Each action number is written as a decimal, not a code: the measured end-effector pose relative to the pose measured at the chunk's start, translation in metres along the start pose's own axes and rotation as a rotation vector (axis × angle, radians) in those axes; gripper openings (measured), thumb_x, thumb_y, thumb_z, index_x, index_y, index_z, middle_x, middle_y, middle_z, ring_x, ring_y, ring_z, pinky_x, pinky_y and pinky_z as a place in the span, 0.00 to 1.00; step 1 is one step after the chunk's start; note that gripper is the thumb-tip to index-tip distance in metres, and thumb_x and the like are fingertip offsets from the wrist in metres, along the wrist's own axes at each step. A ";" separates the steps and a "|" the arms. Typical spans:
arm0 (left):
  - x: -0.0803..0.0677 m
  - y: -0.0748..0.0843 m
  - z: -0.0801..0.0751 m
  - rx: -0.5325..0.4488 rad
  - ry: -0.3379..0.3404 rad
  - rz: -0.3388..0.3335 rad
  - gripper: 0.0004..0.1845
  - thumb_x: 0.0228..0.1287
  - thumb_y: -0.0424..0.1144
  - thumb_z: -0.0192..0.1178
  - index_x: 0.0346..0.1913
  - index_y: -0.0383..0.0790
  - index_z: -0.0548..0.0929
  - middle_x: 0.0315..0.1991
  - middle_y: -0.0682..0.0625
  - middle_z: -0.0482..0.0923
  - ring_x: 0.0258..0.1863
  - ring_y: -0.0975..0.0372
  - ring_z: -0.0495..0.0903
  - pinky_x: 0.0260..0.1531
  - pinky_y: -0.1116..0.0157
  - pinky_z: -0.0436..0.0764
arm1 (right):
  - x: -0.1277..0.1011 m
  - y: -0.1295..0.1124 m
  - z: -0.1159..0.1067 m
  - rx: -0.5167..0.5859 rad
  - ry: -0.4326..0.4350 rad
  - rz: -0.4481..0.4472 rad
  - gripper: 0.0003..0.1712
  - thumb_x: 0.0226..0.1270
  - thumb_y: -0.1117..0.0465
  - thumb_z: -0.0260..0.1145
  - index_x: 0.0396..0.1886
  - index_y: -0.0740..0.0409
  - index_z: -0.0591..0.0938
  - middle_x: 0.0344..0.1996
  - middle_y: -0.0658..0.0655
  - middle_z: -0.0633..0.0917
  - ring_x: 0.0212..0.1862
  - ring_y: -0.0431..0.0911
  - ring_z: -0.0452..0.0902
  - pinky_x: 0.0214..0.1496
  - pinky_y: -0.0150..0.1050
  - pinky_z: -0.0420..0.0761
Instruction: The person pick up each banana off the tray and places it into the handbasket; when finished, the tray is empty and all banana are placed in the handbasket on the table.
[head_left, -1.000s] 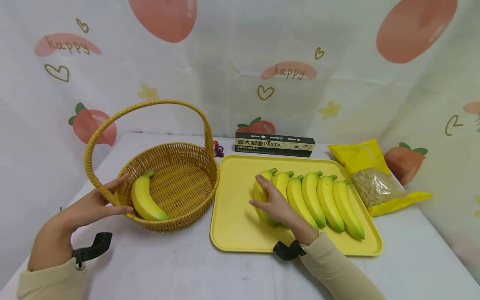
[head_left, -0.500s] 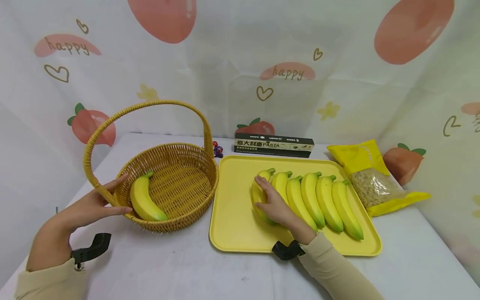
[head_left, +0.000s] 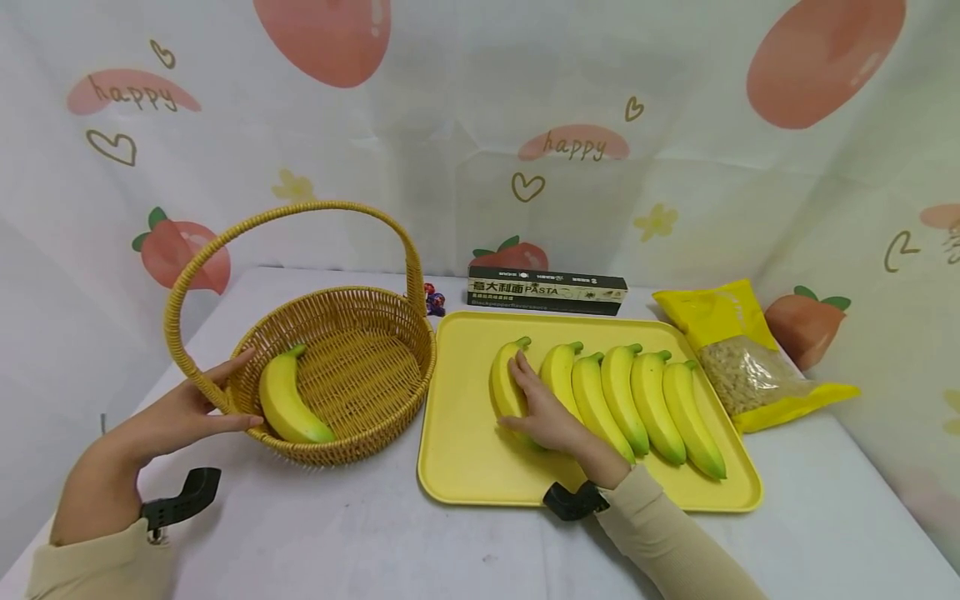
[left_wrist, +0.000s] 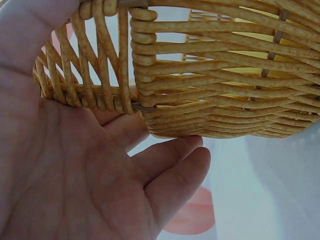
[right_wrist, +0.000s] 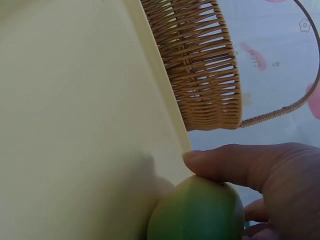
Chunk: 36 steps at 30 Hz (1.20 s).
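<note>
Head view with both wrist views. One banana [head_left: 288, 406] is already laid inside the wicker basket [head_left: 390, 333], against its left wall; the basket stands on the left half of the tabletop [head_left: 360, 533]. The basket's left rim is steadied by the left hand [head_left: 168, 414], whose fingers are extended and relaxed against the weave, as the left wrist view confirms [left_wrist: 100, 165]. Six bananas are seen on the yellow tray [head_left: 465, 475], which occupies the middle of the tabletop. The leftmost of them, the grasped banana [head_left: 504, 385], is set slightly apart from the other five [head_left: 637, 404] and is held by the right hand [head_left: 543, 412], thumb and fingers curled round it; its green tip is seen in the right wrist view [right_wrist: 197, 212]. It is judged not yet lifted clear of the tray. Judged progress: one of seven transferred, six left. A pasta box [head_left: 547, 290] and a yellow bag [head_left: 738, 354] lie along the far edge.
</note>
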<state>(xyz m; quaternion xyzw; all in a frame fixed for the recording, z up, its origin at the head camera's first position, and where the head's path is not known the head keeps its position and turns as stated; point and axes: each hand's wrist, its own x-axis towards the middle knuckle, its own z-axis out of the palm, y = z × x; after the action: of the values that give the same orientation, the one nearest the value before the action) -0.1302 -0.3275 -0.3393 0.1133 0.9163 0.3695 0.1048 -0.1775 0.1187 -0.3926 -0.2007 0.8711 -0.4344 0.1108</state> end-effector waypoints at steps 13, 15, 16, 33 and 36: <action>-0.001 -0.001 -0.001 0.004 0.006 0.001 0.49 0.59 0.37 0.63 0.73 0.39 0.38 0.69 0.25 0.46 0.60 0.32 0.57 0.50 0.38 0.72 | -0.001 0.001 0.001 -0.055 -0.126 -0.034 0.50 0.62 0.64 0.64 0.73 0.64 0.42 0.73 0.65 0.39 0.74 0.58 0.35 0.74 0.55 0.45; -0.001 -0.001 -0.001 0.007 0.006 -0.007 0.49 0.59 0.38 0.63 0.73 0.40 0.38 0.69 0.26 0.46 0.61 0.33 0.56 0.50 0.39 0.72 | -0.001 -0.001 0.000 -0.050 -0.132 -0.025 0.50 0.62 0.64 0.64 0.73 0.62 0.42 0.74 0.64 0.40 0.75 0.56 0.35 0.74 0.54 0.45; -0.002 -0.002 -0.001 0.002 0.004 -0.006 0.49 0.59 0.38 0.62 0.73 0.40 0.38 0.69 0.26 0.45 0.61 0.33 0.56 0.50 0.39 0.73 | -0.001 -0.002 -0.001 -0.041 -0.129 -0.017 0.49 0.62 0.65 0.63 0.73 0.62 0.43 0.74 0.63 0.40 0.75 0.56 0.35 0.74 0.54 0.44; -0.003 0.002 -0.001 -0.021 -0.009 -0.039 0.50 0.59 0.41 0.63 0.74 0.46 0.37 0.70 0.27 0.45 0.62 0.32 0.54 0.51 0.32 0.64 | -0.004 -0.038 -0.025 -0.007 -0.058 -0.115 0.47 0.57 0.71 0.65 0.73 0.62 0.51 0.74 0.60 0.48 0.75 0.55 0.41 0.73 0.54 0.52; -0.004 0.002 -0.001 -0.021 -0.004 -0.039 0.50 0.59 0.41 0.63 0.74 0.46 0.37 0.70 0.27 0.45 0.62 0.33 0.55 0.51 0.32 0.65 | -0.004 -0.046 -0.027 -0.017 -0.064 -0.158 0.47 0.57 0.70 0.65 0.73 0.62 0.52 0.74 0.60 0.49 0.75 0.56 0.42 0.72 0.55 0.52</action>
<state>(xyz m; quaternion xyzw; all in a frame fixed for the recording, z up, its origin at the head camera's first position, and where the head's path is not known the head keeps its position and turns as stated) -0.1266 -0.3282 -0.3371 0.0950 0.9143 0.3766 0.1148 -0.1724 0.1147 -0.3397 -0.2835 0.8521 -0.4278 0.1023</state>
